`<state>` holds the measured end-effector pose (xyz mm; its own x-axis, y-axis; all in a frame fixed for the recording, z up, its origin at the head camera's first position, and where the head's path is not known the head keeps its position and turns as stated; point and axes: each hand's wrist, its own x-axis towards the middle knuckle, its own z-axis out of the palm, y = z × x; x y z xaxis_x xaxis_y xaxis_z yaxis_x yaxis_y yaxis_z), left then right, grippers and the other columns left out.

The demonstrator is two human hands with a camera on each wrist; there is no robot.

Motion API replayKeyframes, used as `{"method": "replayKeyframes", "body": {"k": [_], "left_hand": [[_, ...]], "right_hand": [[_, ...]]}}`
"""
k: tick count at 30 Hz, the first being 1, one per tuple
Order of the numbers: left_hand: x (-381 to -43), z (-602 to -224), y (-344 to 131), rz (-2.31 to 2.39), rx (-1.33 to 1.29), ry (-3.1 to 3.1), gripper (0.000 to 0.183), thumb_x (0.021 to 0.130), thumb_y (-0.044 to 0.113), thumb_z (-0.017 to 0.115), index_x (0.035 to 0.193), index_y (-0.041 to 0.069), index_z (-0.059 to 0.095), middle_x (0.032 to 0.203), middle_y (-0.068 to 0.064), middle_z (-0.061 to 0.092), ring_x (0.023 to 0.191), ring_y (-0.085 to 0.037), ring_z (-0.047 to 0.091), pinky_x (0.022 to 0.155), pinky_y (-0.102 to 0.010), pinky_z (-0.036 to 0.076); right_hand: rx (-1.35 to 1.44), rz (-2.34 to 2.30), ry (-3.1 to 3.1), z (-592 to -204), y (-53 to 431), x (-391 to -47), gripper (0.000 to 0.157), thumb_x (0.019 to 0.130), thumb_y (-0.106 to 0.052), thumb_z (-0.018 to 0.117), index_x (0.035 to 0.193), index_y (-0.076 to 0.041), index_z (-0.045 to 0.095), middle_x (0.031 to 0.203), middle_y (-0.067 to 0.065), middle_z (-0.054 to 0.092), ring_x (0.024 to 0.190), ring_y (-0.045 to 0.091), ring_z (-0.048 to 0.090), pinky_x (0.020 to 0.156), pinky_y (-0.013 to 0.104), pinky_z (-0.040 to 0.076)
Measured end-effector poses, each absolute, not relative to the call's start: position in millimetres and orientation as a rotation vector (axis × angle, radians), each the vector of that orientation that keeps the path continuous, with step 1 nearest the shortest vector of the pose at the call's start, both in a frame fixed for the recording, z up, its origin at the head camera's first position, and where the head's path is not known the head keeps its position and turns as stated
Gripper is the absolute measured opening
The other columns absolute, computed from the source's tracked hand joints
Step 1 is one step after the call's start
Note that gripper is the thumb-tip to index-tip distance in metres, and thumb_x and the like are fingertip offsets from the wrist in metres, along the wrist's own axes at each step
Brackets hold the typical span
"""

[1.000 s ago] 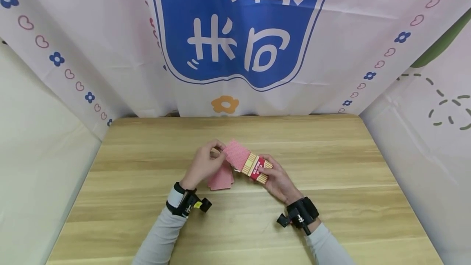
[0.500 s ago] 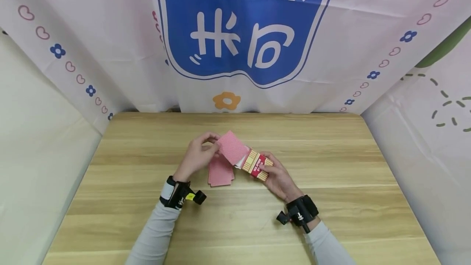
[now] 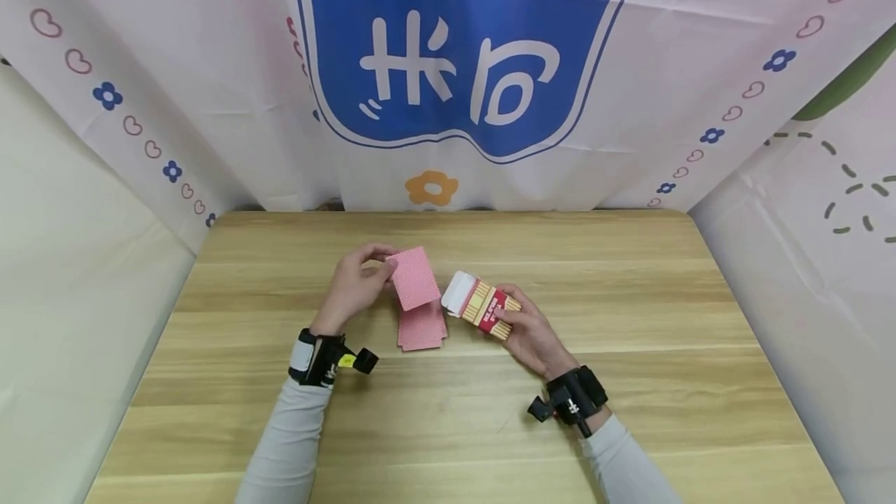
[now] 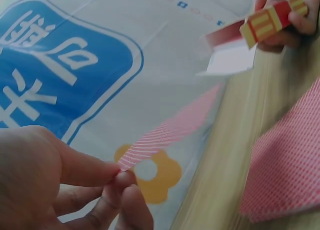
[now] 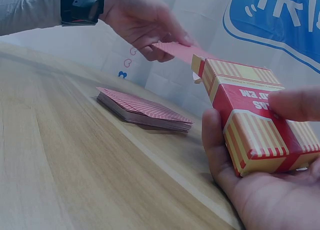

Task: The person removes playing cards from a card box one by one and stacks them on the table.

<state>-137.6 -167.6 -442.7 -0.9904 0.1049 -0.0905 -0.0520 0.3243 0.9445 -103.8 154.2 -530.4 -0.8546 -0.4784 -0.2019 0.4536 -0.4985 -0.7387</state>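
Between thumb and fingers my left hand (image 3: 355, 284) pinches a pink-patterned playing card (image 3: 414, 278) by one corner. In the left wrist view that card (image 4: 172, 127) shows nearly edge-on. It hangs over a stack of playing cards (image 3: 422, 330), which lies on the table with its pink backs up; the right wrist view shows the stack (image 5: 145, 111) as thick and slightly uneven. My right hand (image 3: 535, 338) grips a red and yellow striped card box (image 3: 483, 306), thumb on its printed face. The box's white flap (image 4: 231, 58) stands open toward the left hand.
The wooden table (image 3: 630, 294) carries the stack near its middle. A white cloth (image 3: 231, 138) with a blue emblem hangs along the table's back edge. Each wrist wears a black camera strap (image 3: 575, 399).
My left hand has moved left, drawing the card away from the box and over the stack. The box's white flap now shows. My right hand has stayed nearly still.
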Motion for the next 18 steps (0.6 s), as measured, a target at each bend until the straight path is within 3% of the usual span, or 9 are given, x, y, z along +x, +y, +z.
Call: {"method": "replayKeyframes", "body": {"k": [7,14,18], "left_hand": [[-144.3,-451.0,-174.7,1.566,0.052,2.481,0.027,0.102,0.02,0.061,0.125,0.008,0.067,0.117,-0.016,0.064,0.096,-0.03,0.072,0.088,-0.05,0.058],[-147.0,-468.0,-167.7,1.357,0.131,2.548,0.02,0.099,0.02,0.065,0.117,0.013,0.071,0.115,-0.011,0.069,0.109,-0.029,0.064,0.093,-0.046,0.049],[-145.1,-472.7,-163.5,1.312,0.146,2.551,0.018,0.099,0.017,0.065,0.115,0.012,0.071,0.111,-0.01,0.07,0.099,-0.026,0.065,0.082,-0.039,0.052]], "right_hand": [[-0.033,-2.347,1.13,-529.2,155.7,-105.1,0.04,0.1,0.003,0.05,0.136,-0.015,0.048,0.151,0.017,0.036,0.127,0.03,0.057,0.101,0.044,0.054],[-0.032,-2.347,1.114,-530.5,156.0,-106.3,0.041,0.1,0.002,0.052,0.136,-0.016,0.048,0.153,0.018,0.034,0.128,0.031,0.056,0.103,0.046,0.053],[-0.021,-2.346,1.103,-531.2,155.4,-105.9,0.041,0.099,0.002,0.053,0.136,-0.015,0.048,0.153,0.018,0.034,0.128,0.031,0.057,0.102,0.046,0.053]]}}
